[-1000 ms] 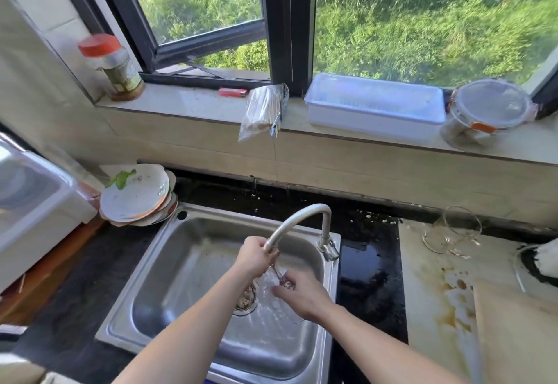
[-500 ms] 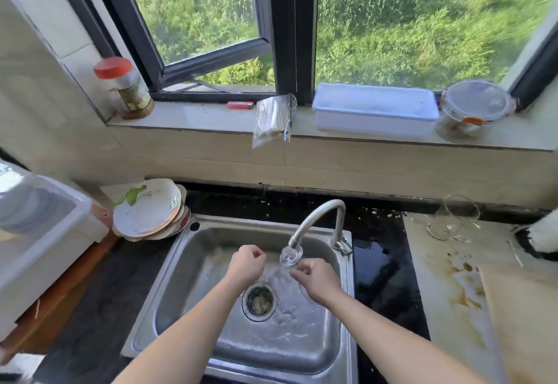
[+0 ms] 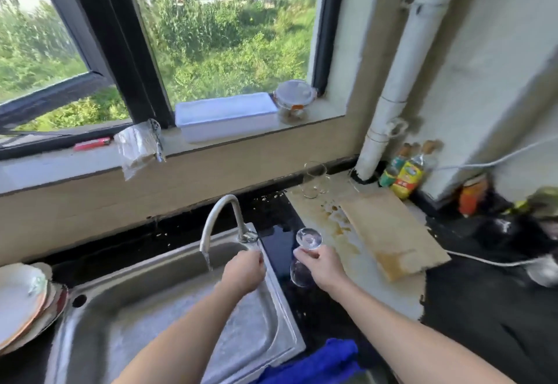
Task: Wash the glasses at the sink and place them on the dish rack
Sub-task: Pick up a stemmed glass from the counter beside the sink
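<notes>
My right hand [image 3: 324, 266] grips a clear stemmed glass [image 3: 303, 258] by its stem, upside down, with the foot up and the bowl below my fingers. It hangs over the black counter just right of the steel sink [image 3: 283, 302]. My left hand [image 3: 244, 272] hovers by the sink's right rim, below the tap's base, with its fingers curled and nothing visible in it. Water runs from the curved tap [image 3: 217, 217]. Another clear glass [image 3: 314, 180] stands at the back of the counter by the wall. No dish rack is in view.
A wooden cutting board [image 3: 392, 232] lies on the stained counter to the right, with oil bottles [image 3: 406, 172] behind it. Stacked plates [image 3: 21, 305] sit left of the sink. A blue cloth [image 3: 326, 359] lies at the front edge. Boxes [image 3: 226, 115] stand on the windowsill.
My right hand has carried the glass out from under the tap to the right, over the counter. My left hand has shifted to the sink's right rim. The view has swung right.
</notes>
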A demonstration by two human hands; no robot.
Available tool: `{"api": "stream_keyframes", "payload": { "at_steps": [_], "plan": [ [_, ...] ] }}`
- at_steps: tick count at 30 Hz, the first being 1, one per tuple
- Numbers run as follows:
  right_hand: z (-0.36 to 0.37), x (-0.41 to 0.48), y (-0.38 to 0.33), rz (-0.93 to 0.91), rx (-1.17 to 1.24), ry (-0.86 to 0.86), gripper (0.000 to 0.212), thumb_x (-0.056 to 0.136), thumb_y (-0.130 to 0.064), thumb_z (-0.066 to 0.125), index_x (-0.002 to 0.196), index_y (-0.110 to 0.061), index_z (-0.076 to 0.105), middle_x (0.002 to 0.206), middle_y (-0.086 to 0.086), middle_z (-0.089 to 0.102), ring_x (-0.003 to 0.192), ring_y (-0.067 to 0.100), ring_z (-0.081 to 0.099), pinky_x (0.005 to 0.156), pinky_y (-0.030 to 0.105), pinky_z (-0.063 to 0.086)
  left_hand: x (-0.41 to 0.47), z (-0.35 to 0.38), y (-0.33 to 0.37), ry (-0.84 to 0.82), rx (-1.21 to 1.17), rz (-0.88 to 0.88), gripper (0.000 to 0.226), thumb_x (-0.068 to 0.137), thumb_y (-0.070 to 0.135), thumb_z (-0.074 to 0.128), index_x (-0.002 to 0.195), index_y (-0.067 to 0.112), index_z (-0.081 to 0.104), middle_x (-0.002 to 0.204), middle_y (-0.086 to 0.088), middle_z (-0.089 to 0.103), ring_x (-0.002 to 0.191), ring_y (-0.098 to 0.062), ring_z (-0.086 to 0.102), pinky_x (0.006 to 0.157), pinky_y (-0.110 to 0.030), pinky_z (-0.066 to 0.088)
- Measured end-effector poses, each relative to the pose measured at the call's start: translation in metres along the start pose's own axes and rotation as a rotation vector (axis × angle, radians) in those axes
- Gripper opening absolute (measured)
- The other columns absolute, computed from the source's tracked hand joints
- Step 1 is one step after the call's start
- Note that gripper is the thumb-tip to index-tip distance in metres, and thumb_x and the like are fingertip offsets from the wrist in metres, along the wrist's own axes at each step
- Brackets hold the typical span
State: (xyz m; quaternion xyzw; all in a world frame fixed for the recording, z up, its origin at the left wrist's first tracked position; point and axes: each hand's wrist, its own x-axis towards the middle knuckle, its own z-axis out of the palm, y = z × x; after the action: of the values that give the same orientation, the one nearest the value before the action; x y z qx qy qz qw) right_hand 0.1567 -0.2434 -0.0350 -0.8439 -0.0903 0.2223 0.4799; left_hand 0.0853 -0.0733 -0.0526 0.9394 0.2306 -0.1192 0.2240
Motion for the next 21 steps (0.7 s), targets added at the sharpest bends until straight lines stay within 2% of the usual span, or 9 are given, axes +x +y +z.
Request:
{"api": "stream_keyframes", "payload": {
  "at_steps": [2,5,7,9,10,13,16,21],
  "plan": [
    [-0.039,-0.01,0.009,0.065,0.113,0.123,0.02,0.085,-0.023,0.073,0.089,-0.003,0.073,0.072,-0.001,0.067,0.078,0.015,0.067,0.075,0.028,0.053,0.005,0.002,0.039,0.002,0.029,0.099,0.013,0.09,0.02,0.041,0.083,0.014,0.051,0.094,-0.01,0.065,0.088,-0.031,0.06,0.066,-0.031,0.039],
    [-0.102,-0.035,0.029,0.111,0.26,0.304,0.006,0.086,-0.015,0.074,0.086,-0.009,0.072,0.077,-0.003,0.067,0.072,0.008,0.062,0.057,0.007,0.046,0.002,0.012,0.104,-0.009,0.048,0.231,0.011,0.088,0.018,0.044,0.081,0.015,0.052,0.092,-0.011,0.066,0.086,-0.033,0.063,0.065,-0.032,0.044],
    [-0.145,-0.057,0.054,0.12,0.308,0.403,0.01,0.086,-0.016,0.073,0.077,-0.016,0.07,0.076,-0.001,0.071,0.073,0.013,0.066,0.062,0.012,0.047,-0.004,0.026,0.148,-0.002,0.066,0.325,0.016,0.09,0.019,0.044,0.087,0.014,0.059,0.09,-0.01,0.067,0.081,-0.032,0.063,0.063,-0.031,0.045],
    [-0.188,-0.087,0.083,0.118,0.347,0.491,0.016,0.089,-0.016,0.069,0.073,-0.018,0.069,0.073,0.004,0.073,0.073,0.018,0.065,0.067,0.025,0.047,-0.018,0.046,0.195,-0.015,0.081,0.439,0.022,0.094,0.021,0.041,0.092,0.013,0.061,0.088,-0.009,0.067,0.078,-0.031,0.062,0.062,-0.031,0.044],
    [-0.209,-0.106,0.097,0.13,0.367,0.525,0.019,0.091,-0.016,0.066,0.072,-0.017,0.068,0.069,0.001,0.071,0.071,0.017,0.062,0.067,0.029,0.045,-0.027,0.057,0.22,-0.027,0.084,0.49,0.022,0.095,0.022,0.04,0.093,0.013,0.06,0.088,-0.009,0.066,0.078,-0.031,0.062,0.062,-0.031,0.045],
    [-0.268,-0.165,0.146,0.183,0.485,0.642,0.023,0.092,-0.016,0.062,0.07,-0.016,0.065,0.059,-0.007,0.06,0.066,0.014,0.056,0.069,0.031,0.045,-0.065,0.095,0.292,-0.037,0.096,0.617,0.024,0.096,0.024,0.04,0.094,0.013,0.062,0.094,-0.011,0.067,0.084,-0.032,0.063,0.066,-0.033,0.048],
    [-0.318,-0.229,0.195,0.258,0.594,0.745,0.016,0.093,-0.015,0.06,0.078,-0.011,0.066,0.074,0.001,0.065,0.075,0.015,0.062,0.068,0.026,0.046,-0.114,0.139,0.36,-0.062,0.108,0.738,0.025,0.093,0.023,0.041,0.094,0.014,0.065,0.095,-0.01,0.068,0.09,-0.033,0.063,0.073,-0.035,0.049],
    [-0.384,-0.343,0.273,0.365,0.662,0.889,0.009,0.092,-0.008,0.058,0.089,-0.011,0.065,0.086,0.005,0.064,0.081,0.016,0.059,0.062,0.027,0.045,-0.215,0.218,0.46,-0.161,0.164,0.908,0.023,0.09,0.024,0.043,0.096,0.017,0.065,0.098,-0.009,0.069,0.094,-0.034,0.062,0.075,-0.034,0.047]
  ]
}}
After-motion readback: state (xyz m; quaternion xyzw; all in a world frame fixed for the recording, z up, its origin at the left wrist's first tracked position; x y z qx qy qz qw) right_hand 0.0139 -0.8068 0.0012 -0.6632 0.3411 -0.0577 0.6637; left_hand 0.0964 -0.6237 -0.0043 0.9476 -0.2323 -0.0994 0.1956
